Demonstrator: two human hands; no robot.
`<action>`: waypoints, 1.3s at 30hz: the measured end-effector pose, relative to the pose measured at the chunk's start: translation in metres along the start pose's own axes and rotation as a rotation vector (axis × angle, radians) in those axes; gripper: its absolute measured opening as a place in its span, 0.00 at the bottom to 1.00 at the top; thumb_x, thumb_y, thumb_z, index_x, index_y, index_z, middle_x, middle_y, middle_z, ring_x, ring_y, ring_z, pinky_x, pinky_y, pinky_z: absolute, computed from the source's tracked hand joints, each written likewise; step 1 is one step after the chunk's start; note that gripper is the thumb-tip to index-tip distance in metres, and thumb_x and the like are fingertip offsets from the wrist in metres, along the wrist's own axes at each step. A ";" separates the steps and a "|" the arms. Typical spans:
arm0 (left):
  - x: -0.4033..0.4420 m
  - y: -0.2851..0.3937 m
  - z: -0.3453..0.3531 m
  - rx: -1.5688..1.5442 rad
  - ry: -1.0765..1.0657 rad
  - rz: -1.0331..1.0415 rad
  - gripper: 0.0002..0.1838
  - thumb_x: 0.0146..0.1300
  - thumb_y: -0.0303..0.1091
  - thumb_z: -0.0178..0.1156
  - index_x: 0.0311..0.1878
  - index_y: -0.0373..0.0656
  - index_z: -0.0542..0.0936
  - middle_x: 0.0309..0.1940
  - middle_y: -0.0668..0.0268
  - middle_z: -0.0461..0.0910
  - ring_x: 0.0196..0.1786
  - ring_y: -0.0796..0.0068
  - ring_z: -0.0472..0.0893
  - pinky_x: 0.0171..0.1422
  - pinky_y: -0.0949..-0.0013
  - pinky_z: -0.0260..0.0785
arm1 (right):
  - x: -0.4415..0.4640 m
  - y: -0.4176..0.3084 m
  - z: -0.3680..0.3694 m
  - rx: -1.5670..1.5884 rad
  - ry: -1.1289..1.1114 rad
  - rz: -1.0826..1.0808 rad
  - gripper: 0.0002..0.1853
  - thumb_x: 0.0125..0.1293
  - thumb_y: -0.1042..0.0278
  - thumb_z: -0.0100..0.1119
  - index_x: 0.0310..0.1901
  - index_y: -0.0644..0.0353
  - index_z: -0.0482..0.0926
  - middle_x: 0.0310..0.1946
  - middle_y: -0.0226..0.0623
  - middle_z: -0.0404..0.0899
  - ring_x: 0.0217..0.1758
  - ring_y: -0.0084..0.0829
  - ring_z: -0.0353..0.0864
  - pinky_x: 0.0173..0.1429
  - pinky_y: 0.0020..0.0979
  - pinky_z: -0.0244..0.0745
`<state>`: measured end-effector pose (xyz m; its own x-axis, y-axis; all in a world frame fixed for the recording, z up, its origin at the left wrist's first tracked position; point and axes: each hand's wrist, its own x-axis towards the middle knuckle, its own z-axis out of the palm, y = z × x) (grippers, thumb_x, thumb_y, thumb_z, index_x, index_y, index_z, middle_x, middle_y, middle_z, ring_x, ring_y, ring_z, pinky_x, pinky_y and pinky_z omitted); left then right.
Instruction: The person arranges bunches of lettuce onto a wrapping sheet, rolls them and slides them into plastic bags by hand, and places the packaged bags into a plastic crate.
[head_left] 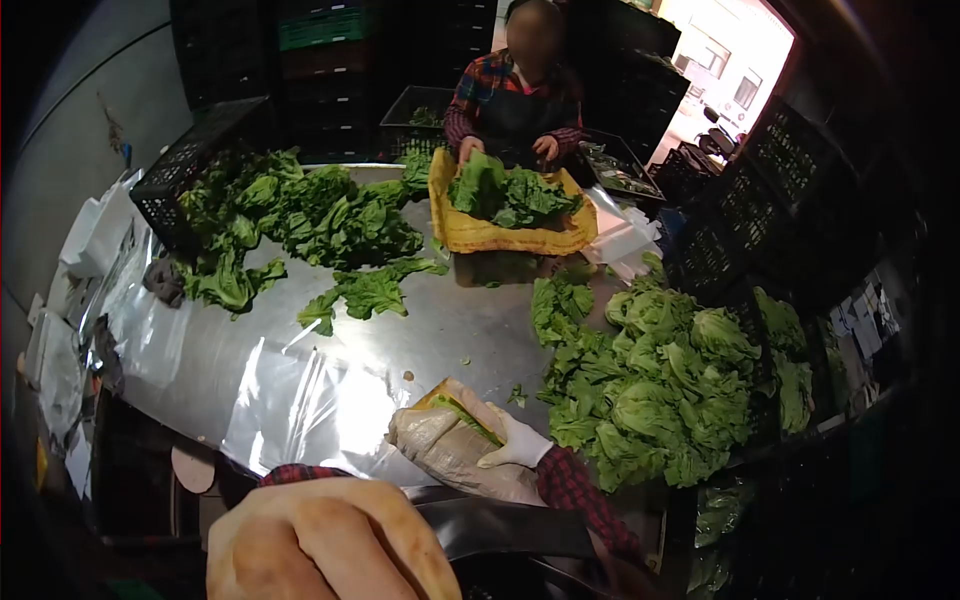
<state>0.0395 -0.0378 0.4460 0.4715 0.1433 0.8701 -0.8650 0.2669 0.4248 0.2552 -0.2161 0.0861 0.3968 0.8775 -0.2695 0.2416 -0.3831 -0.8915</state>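
Very close to the camera, my left hand fills the bottom with its knuckles bent; what its fingers close on is hidden. My right hand, in a white glove, holds the right side of a plastic-wrapped bundle at the table's front edge. A green leaf and a yellow-orange edge show at the bundle's top. Right of this hand lies a large heap of lettuce. Clear plastic film lies left of the bundle on the metal table.
Across the table a co-worker has hands at a yellow tray of leafy greens. More greens are heaped at the back left beside a black crate. Black crates stand at the right.
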 end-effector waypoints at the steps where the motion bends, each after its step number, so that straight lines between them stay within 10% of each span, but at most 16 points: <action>1: 0.000 -0.003 0.002 -0.007 0.005 0.001 0.05 0.59 0.32 0.73 0.39 0.51 0.89 0.35 0.73 0.75 0.49 0.76 0.80 0.51 0.68 0.70 | 0.003 0.012 0.000 -0.047 -0.003 0.023 0.73 0.36 0.45 0.86 0.77 0.71 0.48 0.72 0.53 0.63 0.75 0.41 0.65 0.77 0.35 0.58; 12: -0.007 -0.003 0.008 0.057 0.055 0.116 0.10 0.51 0.31 0.78 0.35 0.61 0.89 0.36 0.80 0.77 0.50 0.79 0.79 0.58 0.68 0.70 | 0.031 -0.010 0.001 -0.109 -0.088 0.040 0.72 0.32 0.47 0.88 0.74 0.76 0.52 0.69 0.57 0.67 0.73 0.44 0.68 0.75 0.33 0.62; 39: -0.005 0.012 0.049 0.175 0.559 -0.002 0.05 0.68 0.30 0.64 0.34 0.51 0.79 0.25 0.76 0.84 0.36 0.79 0.84 0.45 0.68 0.74 | 0.029 0.003 0.008 -0.064 0.005 0.010 0.64 0.35 0.51 0.87 0.71 0.71 0.59 0.65 0.50 0.71 0.71 0.40 0.70 0.75 0.34 0.62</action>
<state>0.0182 -0.0818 0.4593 0.4511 0.6369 0.6252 -0.8570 0.1137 0.5026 0.2602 -0.1891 0.0723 0.4036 0.8723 -0.2762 0.2939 -0.4095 -0.8637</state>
